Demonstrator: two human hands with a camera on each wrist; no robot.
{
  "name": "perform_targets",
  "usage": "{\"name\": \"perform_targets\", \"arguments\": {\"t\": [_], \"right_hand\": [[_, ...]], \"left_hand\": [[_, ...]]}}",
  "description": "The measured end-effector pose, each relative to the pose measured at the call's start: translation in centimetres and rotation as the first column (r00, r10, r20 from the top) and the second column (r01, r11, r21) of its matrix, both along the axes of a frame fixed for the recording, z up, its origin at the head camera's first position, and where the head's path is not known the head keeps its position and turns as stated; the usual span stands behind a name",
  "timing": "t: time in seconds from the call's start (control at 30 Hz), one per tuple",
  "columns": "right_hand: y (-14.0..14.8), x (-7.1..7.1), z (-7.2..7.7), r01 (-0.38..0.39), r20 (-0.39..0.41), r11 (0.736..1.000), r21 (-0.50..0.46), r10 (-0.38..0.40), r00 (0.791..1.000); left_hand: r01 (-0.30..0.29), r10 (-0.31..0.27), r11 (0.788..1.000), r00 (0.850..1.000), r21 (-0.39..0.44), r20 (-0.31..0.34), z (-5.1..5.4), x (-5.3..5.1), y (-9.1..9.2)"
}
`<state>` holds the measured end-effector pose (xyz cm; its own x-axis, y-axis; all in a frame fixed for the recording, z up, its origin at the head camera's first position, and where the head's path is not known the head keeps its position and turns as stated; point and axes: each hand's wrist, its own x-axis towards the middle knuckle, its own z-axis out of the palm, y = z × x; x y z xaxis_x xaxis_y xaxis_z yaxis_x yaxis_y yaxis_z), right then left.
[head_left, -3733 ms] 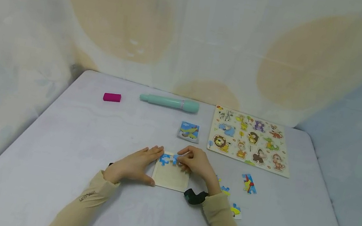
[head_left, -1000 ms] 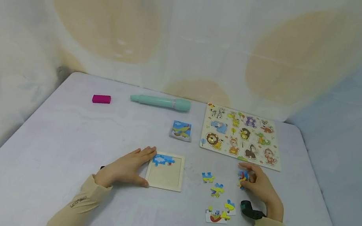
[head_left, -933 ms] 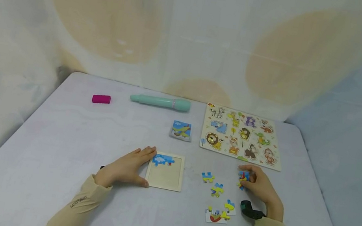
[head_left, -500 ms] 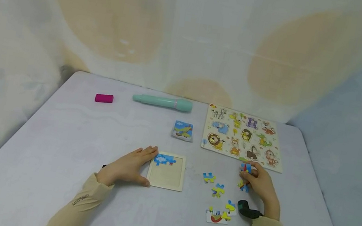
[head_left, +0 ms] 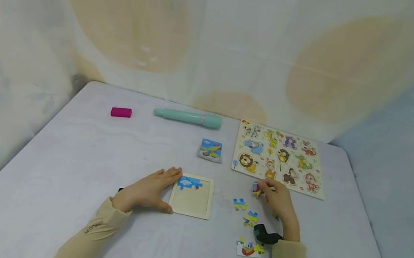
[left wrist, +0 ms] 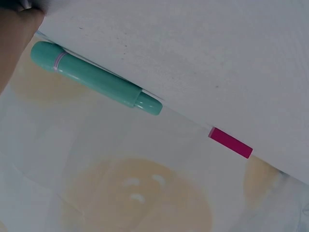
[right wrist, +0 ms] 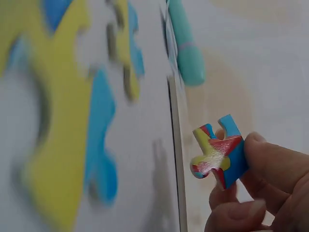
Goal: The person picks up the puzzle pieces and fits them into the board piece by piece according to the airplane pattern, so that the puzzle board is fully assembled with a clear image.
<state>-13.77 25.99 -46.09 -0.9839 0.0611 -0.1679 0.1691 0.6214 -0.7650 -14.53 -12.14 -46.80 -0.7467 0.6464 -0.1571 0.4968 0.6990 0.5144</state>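
Note:
My right hand [head_left: 278, 202] pinches a jigsaw piece [head_left: 256, 189] between thumb and fingers, raised off the table. In the right wrist view this piece [right wrist: 219, 157] is blue, red and yellow. My left hand [head_left: 148, 190] lies spread, fingers straight, along the left edge of a square wooden puzzle tray [head_left: 191, 204]. Joined blue cloud pieces [head_left: 189, 183] fill the tray's top left corner. Loose jigsaw pieces lie right of the tray: two blue and yellow, one piece [head_left: 239, 204] above another [head_left: 250, 218], and a white and red piece [head_left: 248, 249] lower down. Another is mostly hidden beneath my right hand.
Behind the tray lies a small airplane picture square [head_left: 211, 149]. An animal puzzle board [head_left: 282, 158] lies at the back right, close beyond my right hand. A mint-green microphone-shaped tube [head_left: 187, 117] and a magenta block [head_left: 121, 112] lie along the back.
My right hand left the tray and reached to the loose pieces at the right. It has lifted one jigsaw piece and carried it left. My left hand stays at the tray.

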Motion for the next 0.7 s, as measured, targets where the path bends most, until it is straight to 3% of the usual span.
{"name": "perform_targets", "arguments": {"t": [0.07,0.3,0.43,0.57,0.7], "right_hand": [[-1.1,-0.4,0.2,-0.038,-0.013,0.999,-0.001,0.038,0.999],[-4.8,-1.8,0.5,-0.148,0.033,0.973,-0.176,0.156,0.987],[-7.0,-2.4,0.0,-0.155,0.089,0.959,-0.236,0.181,0.98],[-8.9,-2.7,-0.6,-0.163,0.108,0.95,-0.268,0.197,0.974],[-10.6,-2.6,-1.0,-0.193,0.078,0.958,-0.211,0.213,0.974]], "left_hand": [[-0.001,0.001,1.0,1.0,0.0,-0.002,-0.1,0.0,0.0],[0.0,0.0,1.0,1.0,-0.002,-0.003,-0.5,-0.1,0.2],[0.005,-0.005,1.0,1.0,0.004,-0.009,-0.5,-0.1,0.3],[0.012,-0.012,1.0,1.0,-0.004,-0.006,-0.4,-0.1,0.3],[0.012,-0.012,1.0,1.0,-0.01,-0.009,-0.2,0.0,0.2]]}}
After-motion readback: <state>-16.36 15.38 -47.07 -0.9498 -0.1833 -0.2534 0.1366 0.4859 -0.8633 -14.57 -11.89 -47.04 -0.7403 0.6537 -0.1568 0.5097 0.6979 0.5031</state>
